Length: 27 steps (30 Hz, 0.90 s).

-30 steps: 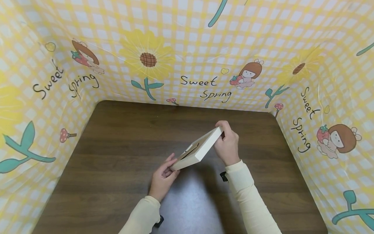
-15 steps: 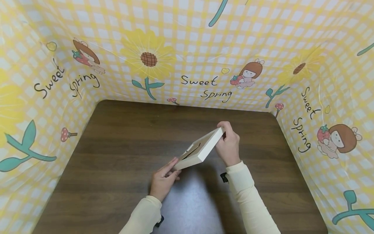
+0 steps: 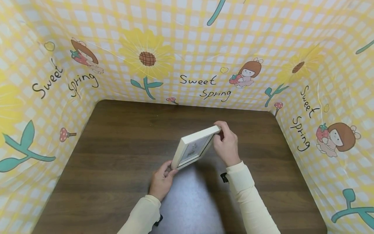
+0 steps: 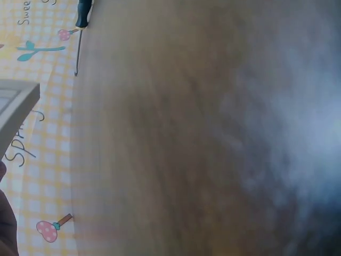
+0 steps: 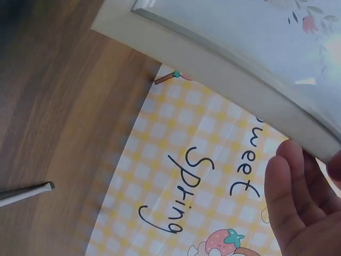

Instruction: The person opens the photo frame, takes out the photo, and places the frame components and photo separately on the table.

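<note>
A cream picture frame [image 3: 195, 150] is held tilted in the air over the wooden table, between both hands. My left hand [image 3: 161, 182] grips its lower left corner, thumb on the near side. At its upper right corner, my right hand [image 3: 228, 146] pinches the edge. The glazed front with a floral print faces down towards me. In the right wrist view, the frame [image 5: 197, 74] shows pink flowers, with the right hand's fingers [image 5: 279, 181] at its border. Only a corner of the frame [image 4: 24, 106] and part of the left hand [image 4: 6, 224] enter the left wrist view.
A dark-handled screwdriver [image 4: 83, 15] lies by the table's edge in the left wrist view. The right wrist view has a slim metal tool tip [image 5: 32, 193] on the wood. Yellow checked cloth walls [image 3: 187, 45] enclose the table [image 3: 122, 136] at back and sides.
The frame has turned over between the hands: its brown back with a dark slot showed earlier, and its glazed front shows now. Both hands have stayed nearly in place.
</note>
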{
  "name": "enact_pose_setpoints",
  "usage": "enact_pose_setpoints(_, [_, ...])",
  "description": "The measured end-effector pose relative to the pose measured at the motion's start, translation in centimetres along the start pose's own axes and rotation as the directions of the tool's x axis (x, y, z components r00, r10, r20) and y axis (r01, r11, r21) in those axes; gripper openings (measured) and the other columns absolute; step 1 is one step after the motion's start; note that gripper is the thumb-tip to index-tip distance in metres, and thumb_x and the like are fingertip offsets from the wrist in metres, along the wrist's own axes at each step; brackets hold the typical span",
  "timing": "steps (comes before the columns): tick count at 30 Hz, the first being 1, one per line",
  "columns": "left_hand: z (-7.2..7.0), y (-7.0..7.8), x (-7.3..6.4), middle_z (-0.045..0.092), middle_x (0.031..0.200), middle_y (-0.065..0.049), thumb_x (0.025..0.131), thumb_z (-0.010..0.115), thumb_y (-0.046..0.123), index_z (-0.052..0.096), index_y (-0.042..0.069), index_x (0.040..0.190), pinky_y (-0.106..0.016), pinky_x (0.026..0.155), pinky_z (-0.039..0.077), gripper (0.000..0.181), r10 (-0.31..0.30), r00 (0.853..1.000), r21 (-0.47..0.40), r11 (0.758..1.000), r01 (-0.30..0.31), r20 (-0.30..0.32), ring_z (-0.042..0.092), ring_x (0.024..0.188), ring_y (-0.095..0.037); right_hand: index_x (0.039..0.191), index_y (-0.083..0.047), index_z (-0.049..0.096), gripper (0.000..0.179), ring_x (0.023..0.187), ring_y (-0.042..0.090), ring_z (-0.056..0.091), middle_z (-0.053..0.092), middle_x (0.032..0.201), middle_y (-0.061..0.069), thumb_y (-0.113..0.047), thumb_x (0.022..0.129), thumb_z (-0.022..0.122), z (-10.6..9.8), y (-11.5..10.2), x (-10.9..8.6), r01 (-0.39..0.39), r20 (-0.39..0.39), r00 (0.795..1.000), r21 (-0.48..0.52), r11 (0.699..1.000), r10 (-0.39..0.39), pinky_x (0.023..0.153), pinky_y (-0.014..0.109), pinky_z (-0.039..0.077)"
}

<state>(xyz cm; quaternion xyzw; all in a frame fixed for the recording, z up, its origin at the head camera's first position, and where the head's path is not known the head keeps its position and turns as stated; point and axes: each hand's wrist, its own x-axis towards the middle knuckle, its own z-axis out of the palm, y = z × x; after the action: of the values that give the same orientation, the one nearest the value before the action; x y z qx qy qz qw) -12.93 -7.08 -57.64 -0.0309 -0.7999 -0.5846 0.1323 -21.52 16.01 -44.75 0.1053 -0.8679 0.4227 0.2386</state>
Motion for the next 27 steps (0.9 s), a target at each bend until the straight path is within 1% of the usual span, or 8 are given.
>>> enact_pose_setpoints(3, [-0.1,0.0,0.0,0.07,0.084,-0.014,0.091,0.074,0.005,0.063,-0.002,0.121,-0.027,0.051,0.048,0.033,-0.049,0.999,-0.006,0.999,0.049,0.019,0.063,0.062,-0.012,0.128,-0.01,0.058,0.048,0.069,0.019,0.054,0.058,0.082,0.006,0.004,0.083,0.05,0.2,-0.1,-0.1,-0.011,0.05,0.999,0.047,0.999,0.009,0.06,0.035,0.045])
enact_pose_setpoints(5, [-0.2,0.0,0.1,0.07,0.105,-0.022,0.093,0.071,0.003,0.061,-0.005,0.122,-0.032,0.064,0.055,0.032,-0.069,0.997,-0.045,0.997,0.07,0.032,0.071,0.079,-0.023,0.133,-0.009,0.054,0.05,0.074,0.02,0.058,0.06,0.089,0.007,0.004,0.085,0.05,0.4,-0.2,-0.1,-0.02,0.075,0.997,0.087,0.996,0.013,0.065,0.035,0.048])
enact_pose_setpoints(7, [-0.3,0.0,0.1,0.068,0.115,-0.026,0.094,0.068,0.0,0.059,-0.007,0.122,-0.036,0.074,0.057,0.03,-0.084,0.996,-0.09,0.992,0.088,0.042,0.072,0.092,-0.032,0.134,-0.007,0.053,0.048,0.078,0.021,0.06,0.062,0.092,0.008,0.004,0.087,0.051,0.5,-0.3,-0.2,-0.035,0.09,0.996,0.121,0.992,0.024,0.069,0.035,0.051])
enact_pose_setpoints(9, [-0.3,0.0,0.2,0.066,0.118,-0.029,0.095,0.066,-0.003,0.059,-0.009,0.121,-0.039,0.082,0.056,0.028,-0.092,0.995,-0.137,0.986,0.097,0.047,0.069,0.101,-0.038,0.131,-0.005,0.055,0.044,0.081,0.022,0.061,0.063,0.094,0.009,0.004,0.088,0.052,0.7,-0.3,-0.3,-0.049,0.094,0.995,0.144,0.988,0.036,0.071,0.036,0.051])
enact_pose_setpoints(13, [-0.5,-0.1,0.4,0.065,0.119,-0.031,0.095,0.064,-0.005,0.058,-0.011,0.12,-0.038,0.088,0.054,0.027,-0.114,0.992,-0.193,0.974,0.121,0.05,0.067,0.106,-0.04,0.131,-0.004,0.059,0.038,0.088,0.022,0.061,0.064,0.1,0.01,0.002,0.093,0.056,1.0,-0.1,-0.6,-0.061,0.112,0.993,0.144,0.988,0.045,0.075,0.037,0.053])
enact_pose_setpoints(18, [-0.5,0.0,0.6,0.065,0.116,-0.032,0.095,0.064,-0.006,0.059,-0.013,0.119,-0.033,0.087,0.055,0.025,-0.119,0.992,-0.207,0.97,0.126,0.048,0.067,0.104,-0.038,0.14,-0.004,0.056,0.042,0.094,0.023,0.062,0.063,0.109,0.013,0.0,0.098,0.059,1.2,0.3,-1.0,-0.033,0.142,0.99,0.116,0.993,0.016,0.078,0.041,0.055])
enact_pose_setpoints(22, [-0.5,0.2,0.7,0.066,0.113,-0.031,0.095,0.063,-0.008,0.059,-0.014,0.117,-0.032,0.086,0.055,0.023,-0.104,0.994,-0.212,0.971,0.11,0.038,0.067,0.104,-0.038,0.142,-0.004,0.055,0.044,0.093,0.024,0.062,0.062,0.107,0.014,0.0,0.098,0.059,1.4,0.4,-1.2,-0.011,0.146,0.989,0.096,0.995,-0.003,0.078,0.04,0.056])
enact_pose_setpoints(27, [-0.6,0.3,0.8,0.067,0.112,-0.031,0.096,0.062,-0.006,0.058,-0.014,0.118,-0.028,0.084,0.054,0.023,-0.121,0.992,-0.224,0.966,0.127,0.041,0.067,0.103,-0.035,0.139,-0.004,0.058,0.042,0.094,0.025,0.064,0.061,0.105,0.014,0.0,0.098,0.062,1.8,0.2,-1.6,-0.047,0.165,0.986,0.097,0.994,0.031,0.076,0.039,0.057])
